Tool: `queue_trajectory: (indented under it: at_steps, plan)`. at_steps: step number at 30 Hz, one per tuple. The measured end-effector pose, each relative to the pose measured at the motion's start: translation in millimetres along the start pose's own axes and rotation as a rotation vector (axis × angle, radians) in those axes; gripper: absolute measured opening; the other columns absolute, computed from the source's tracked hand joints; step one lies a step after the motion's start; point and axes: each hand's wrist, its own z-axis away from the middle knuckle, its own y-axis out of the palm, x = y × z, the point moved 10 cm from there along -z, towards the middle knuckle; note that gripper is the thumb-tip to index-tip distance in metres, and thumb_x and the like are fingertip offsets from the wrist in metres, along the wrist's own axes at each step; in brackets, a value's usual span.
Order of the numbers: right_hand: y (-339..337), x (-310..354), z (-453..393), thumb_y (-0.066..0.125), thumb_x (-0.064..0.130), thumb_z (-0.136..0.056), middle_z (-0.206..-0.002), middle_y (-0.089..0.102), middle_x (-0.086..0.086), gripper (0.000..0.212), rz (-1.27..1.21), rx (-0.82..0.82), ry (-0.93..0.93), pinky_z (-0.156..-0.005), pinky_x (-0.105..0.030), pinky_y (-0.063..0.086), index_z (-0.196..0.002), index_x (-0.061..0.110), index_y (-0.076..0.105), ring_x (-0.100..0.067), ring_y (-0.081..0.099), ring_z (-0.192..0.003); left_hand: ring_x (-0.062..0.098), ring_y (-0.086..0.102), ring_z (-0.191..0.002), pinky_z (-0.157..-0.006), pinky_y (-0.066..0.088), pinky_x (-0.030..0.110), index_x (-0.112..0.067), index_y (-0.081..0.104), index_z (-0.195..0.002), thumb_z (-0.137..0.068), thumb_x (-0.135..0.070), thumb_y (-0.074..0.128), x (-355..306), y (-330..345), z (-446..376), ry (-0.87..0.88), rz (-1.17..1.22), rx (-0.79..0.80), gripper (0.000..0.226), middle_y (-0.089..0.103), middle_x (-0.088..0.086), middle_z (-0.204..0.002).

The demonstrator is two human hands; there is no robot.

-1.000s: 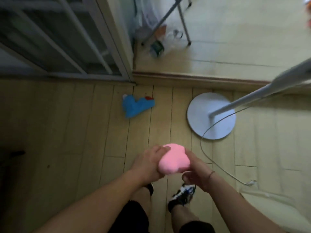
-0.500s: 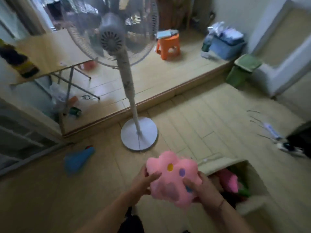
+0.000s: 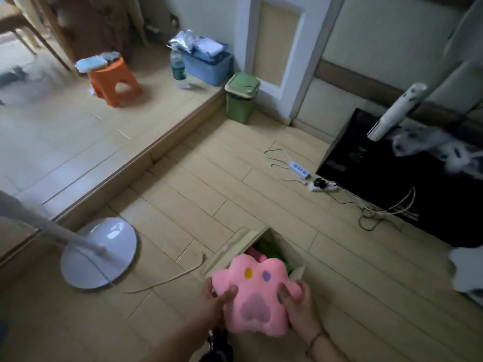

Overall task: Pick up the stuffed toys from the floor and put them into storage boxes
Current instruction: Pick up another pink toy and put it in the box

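Observation:
A pink paw-shaped stuffed toy point(image 3: 254, 296) with coloured pads is held up in front of me. My left hand point(image 3: 213, 300) grips its left edge, thumb over the front. My right hand point(image 3: 298, 307) grips its right edge. Just beyond the toy stands an open beige storage box point(image 3: 235, 246) on the wooden floor. Pink and green toys point(image 3: 264, 253) lie inside it, partly hidden by the paw toy.
A white fan base point(image 3: 99, 253) and pole stand to the left, with a cord across the floor. Power strips point(image 3: 300, 169) and cables lie near a black cabinet point(image 3: 407, 178) at right. A green bin point(image 3: 241, 100), orange stool point(image 3: 113, 79) and blue box point(image 3: 206, 65) are farther back.
My view has swung right from the blue toy and fan toward the storage box. Both hands have carried the pink paw toy along, still holding it, now just in front of the box.

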Motion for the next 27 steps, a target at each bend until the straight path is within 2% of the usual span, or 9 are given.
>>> queue_trajectory:
  at_steps: [2,5,9,12,14,16,20,24,27]
  plan:
    - [-20,-6,-21,0.085,0.040,-0.064,-0.116,0.059,-0.010,0.079,-0.026,-0.018,0.065,-0.056,-0.019,0.058,-0.125,0.010,0.045,-0.028,0.063,-0.100,0.032,0.068,-0.085,-0.053,0.056,0.034,-0.017,0.053,-0.112,-0.058,-0.030,0.076,-3,24,-22,-0.042,0.008,-0.007,0.060,0.067,0.014,-0.105]
    - [-36,-14,-55,0.084,0.062,-0.031,-0.117,0.061,-0.010,0.113,0.009,0.057,0.128,-0.076,-0.039,0.061,-0.125,0.013,0.045,-0.031,0.064,-0.105,0.036,0.068,-0.090,-0.064,0.059,0.051,-0.017,0.052,-0.117,-0.059,-0.031,0.079,-6,49,-49,-0.080,-0.034,-0.021,0.065,0.068,0.015,-0.105]
    - [-39,-23,-95,0.088,0.054,-0.048,-0.119,0.063,-0.007,0.102,0.105,0.208,0.181,-0.070,-0.025,0.060,-0.129,0.010,0.043,-0.017,0.066,-0.097,0.021,0.058,-0.087,-0.055,0.054,0.031,-0.014,0.042,-0.113,-0.089,-0.013,0.065,-17,74,-69,-0.138,-0.102,-0.086,0.033,0.058,0.001,-0.104]
    - [-49,-37,-133,0.089,0.047,-0.050,-0.125,0.063,-0.014,0.094,0.271,0.283,0.203,-0.088,-0.034,0.056,-0.126,0.008,0.050,-0.022,0.065,-0.103,0.018,0.046,-0.085,-0.064,0.039,0.028,-0.018,0.048,-0.099,-0.095,-0.017,0.055,-21,69,-77,-0.212,-0.186,-0.220,0.008,0.049,0.002,-0.095]
    - [-61,-83,-174,0.086,0.044,-0.063,-0.133,0.058,-0.014,0.093,0.414,0.378,0.283,-0.100,-0.041,0.050,-0.137,0.009,0.042,-0.026,0.060,-0.115,0.011,0.042,-0.066,-0.056,0.034,0.025,-0.023,0.043,-0.072,-0.096,-0.017,0.052,-21,64,-80,-0.218,-0.203,-0.309,0.026,0.045,-0.002,-0.074]
    - [-63,-69,-183,0.081,0.067,-0.052,-0.132,0.060,-0.011,0.107,0.568,0.453,0.281,-0.102,-0.040,0.049,-0.136,0.012,0.046,-0.024,0.060,-0.115,0.003,0.038,-0.061,-0.053,0.031,0.018,-0.026,0.037,-0.068,-0.098,-0.017,0.049,-13,60,-78,-0.265,-0.247,-0.365,0.033,0.041,-0.007,-0.071]
    - [-56,-1,-181,0.063,0.030,-0.091,-0.128,0.058,-0.018,0.050,0.797,0.504,0.227,-0.086,-0.023,0.041,-0.131,0.003,0.051,-0.025,0.055,-0.106,0.009,0.049,-0.070,-0.063,0.038,0.023,-0.027,0.043,-0.068,-0.096,-0.026,0.053,6,52,-70,-0.314,-0.319,-0.408,0.030,0.052,-0.002,-0.079]
    - [-12,15,-184,0.065,0.039,-0.087,-0.116,0.065,-0.012,0.049,0.970,0.591,0.103,-0.087,-0.032,0.049,-0.124,0.008,0.058,-0.026,0.062,-0.103,0.018,0.054,-0.102,-0.089,0.042,0.028,-0.024,0.058,-0.096,-0.092,-0.035,0.056,22,29,-44,-0.310,-0.315,-0.447,0.012,0.058,0.004,-0.111]
    - [45,21,-158,0.063,0.040,-0.086,-0.113,0.067,-0.011,0.036,1.091,0.686,0.008,-0.088,-0.035,0.051,-0.114,0.017,0.060,-0.023,0.060,-0.095,0.017,0.051,-0.111,-0.091,0.040,0.025,-0.013,0.047,-0.134,-0.091,-0.037,0.055,34,0,-12,-0.310,-0.226,-0.473,0.051,0.054,0.006,-0.132]
